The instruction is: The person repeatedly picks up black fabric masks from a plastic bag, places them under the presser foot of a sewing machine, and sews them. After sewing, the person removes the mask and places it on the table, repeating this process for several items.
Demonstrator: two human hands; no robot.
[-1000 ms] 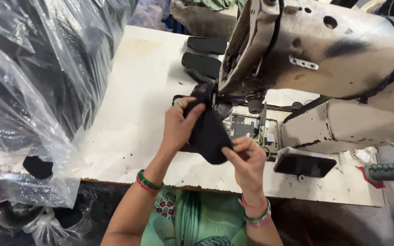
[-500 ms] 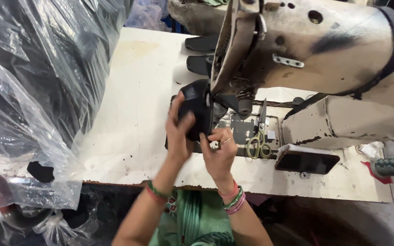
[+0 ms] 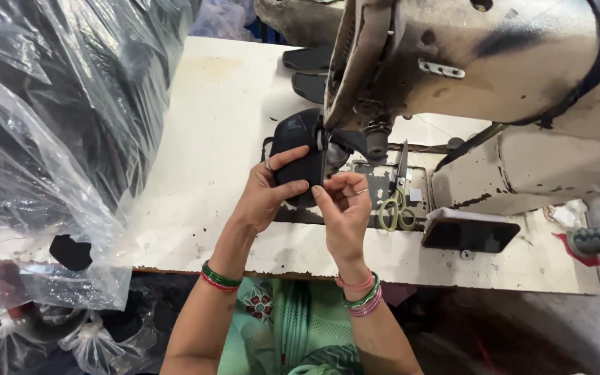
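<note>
While left hand [image 3: 267, 196] fingers clamp the black piece [image 3: 300, 156] | right hand [image 3: 345, 208] fingers pinch its edge | at sewing machine [image 3: 480, 83]

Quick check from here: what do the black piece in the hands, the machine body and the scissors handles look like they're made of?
Black piece: looks like matte fabric or synthetic leather, curving softly under the left hand and right hand; can't tell which. Sewing machine: painted metal, cream coat chipped and grimy, dark patches showing. Scissors: pale green loops with a smooth sheen, probably plastic over steel blades.
</note>
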